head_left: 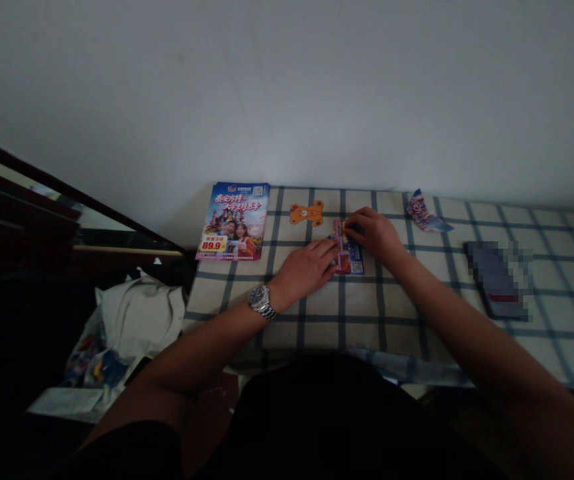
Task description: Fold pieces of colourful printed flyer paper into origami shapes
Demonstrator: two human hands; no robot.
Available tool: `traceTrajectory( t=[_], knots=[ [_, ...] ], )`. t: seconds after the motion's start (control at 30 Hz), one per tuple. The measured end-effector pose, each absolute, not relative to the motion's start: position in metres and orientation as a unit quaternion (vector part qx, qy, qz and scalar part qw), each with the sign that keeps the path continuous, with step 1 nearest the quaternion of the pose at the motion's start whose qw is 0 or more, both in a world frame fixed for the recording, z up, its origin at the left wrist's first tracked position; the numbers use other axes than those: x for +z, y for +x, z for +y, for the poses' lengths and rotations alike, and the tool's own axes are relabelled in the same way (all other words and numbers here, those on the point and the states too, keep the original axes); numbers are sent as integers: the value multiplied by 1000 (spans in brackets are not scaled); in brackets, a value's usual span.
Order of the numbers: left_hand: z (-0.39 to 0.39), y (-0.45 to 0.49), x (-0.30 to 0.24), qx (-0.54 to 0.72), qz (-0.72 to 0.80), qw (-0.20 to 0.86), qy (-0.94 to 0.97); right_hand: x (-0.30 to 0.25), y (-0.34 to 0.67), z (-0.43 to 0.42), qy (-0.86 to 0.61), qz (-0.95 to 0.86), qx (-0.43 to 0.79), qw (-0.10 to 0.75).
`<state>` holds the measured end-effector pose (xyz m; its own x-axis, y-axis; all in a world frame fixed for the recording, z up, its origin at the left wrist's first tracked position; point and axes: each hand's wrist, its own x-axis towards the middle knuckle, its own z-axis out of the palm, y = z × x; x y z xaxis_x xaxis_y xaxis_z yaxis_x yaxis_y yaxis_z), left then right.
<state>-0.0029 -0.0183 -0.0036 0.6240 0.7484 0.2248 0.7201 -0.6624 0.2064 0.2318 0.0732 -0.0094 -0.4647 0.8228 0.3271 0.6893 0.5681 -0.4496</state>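
Observation:
A small folded paper flyer lies on the checked cloth, its pink and blue print and a QR code facing up. My left hand, with a metal watch at the wrist, rests with outstretched fingers on the flyer's left edge. At the flyer's upper right, my right hand has its thumb and fingers pinched together on the paper. The exact fold under the fingertips is hidden. Just above my left hand lies a flat orange bear cutout.
A stack of printed flyers sits at the far left of the checked cloth. On the right lie a crumpled flyer piece and a dark phone-like object, partly pixelated. White bags stand low on the left. A wall rises behind.

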Motion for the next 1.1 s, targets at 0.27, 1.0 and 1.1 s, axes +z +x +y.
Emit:
traceTrajectory(
  t=[0.27, 1.0, 1.1],
  knots=[
    [-18, -3, -7, 154, 411, 68, 896, -12, 243, 58, -407, -868, 133, 253],
    [-17, -4, -7, 162, 403, 53, 899, -7, 220, 94, -487, -838, 46, 242],
    [-17, -4, -8, 160, 404, 53, 899, -7, 221, 92, -486, -839, 52, 241]
  ],
)
